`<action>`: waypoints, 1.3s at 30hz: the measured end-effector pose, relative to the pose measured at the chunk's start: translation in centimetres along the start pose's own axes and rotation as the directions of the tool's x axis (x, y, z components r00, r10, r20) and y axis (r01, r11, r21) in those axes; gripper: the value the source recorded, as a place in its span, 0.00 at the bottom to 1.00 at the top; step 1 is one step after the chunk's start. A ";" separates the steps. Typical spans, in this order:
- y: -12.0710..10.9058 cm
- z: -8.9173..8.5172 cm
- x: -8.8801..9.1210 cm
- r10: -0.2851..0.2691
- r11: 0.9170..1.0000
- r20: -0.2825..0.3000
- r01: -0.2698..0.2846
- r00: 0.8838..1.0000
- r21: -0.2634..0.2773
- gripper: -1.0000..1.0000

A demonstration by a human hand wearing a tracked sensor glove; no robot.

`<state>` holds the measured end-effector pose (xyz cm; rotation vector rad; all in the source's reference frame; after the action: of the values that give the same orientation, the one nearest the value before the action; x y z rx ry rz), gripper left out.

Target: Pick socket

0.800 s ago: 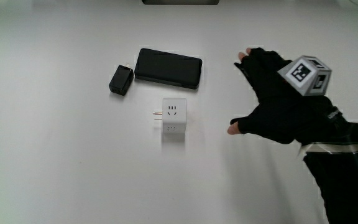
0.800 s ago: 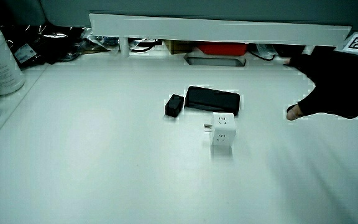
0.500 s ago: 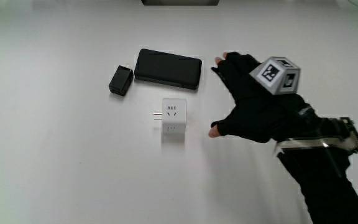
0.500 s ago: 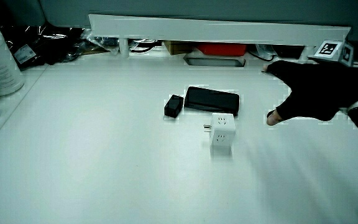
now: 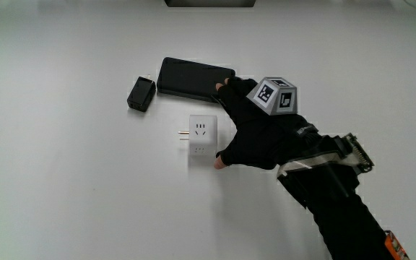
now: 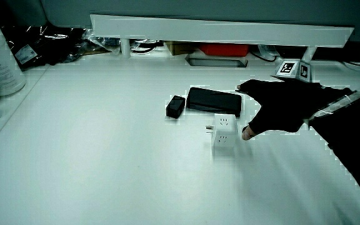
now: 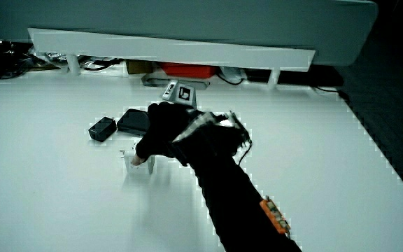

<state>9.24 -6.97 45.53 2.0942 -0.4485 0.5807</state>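
Since the earlier shots the hand (image 5: 255,137) has slid across the surface (image 5: 63,195) and is now right beside the socket (image 5: 201,139). Its fingers are spread open and hold nothing; the thumb tip sits just at the socket's lower corner, and I can't tell if it's actually touching. That white cube socket sits upright on the surface, a bit nearer the person than the black phone (image 5: 195,79) and the small black adapter (image 5: 141,93). One fingertip reaches over the phone's corner. Both side views show the same thing: hand (image 6: 280,109) next to socket (image 6: 224,134), and hand (image 7: 161,133) over it.
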 end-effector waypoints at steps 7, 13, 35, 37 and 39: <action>1.8 -1.4 -0.3 -0.011 0.999 -0.003 0.011 1.000 -0.031 0.50; 3.3 -2.8 -0.5 -0.023 0.998 0.013 0.024 1.000 -0.058 0.50; 5.7 -5.6 -0.4 -0.059 0.995 0.040 0.062 0.997 -0.079 0.50; 5.9 -5.8 0.0 -0.063 0.995 0.031 0.066 0.998 -0.080 0.53; 5.8 -5.7 -0.1 -0.052 0.997 0.028 0.053 0.998 -0.059 0.59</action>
<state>4.85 -5.30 52.11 2.0521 -0.4195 0.5039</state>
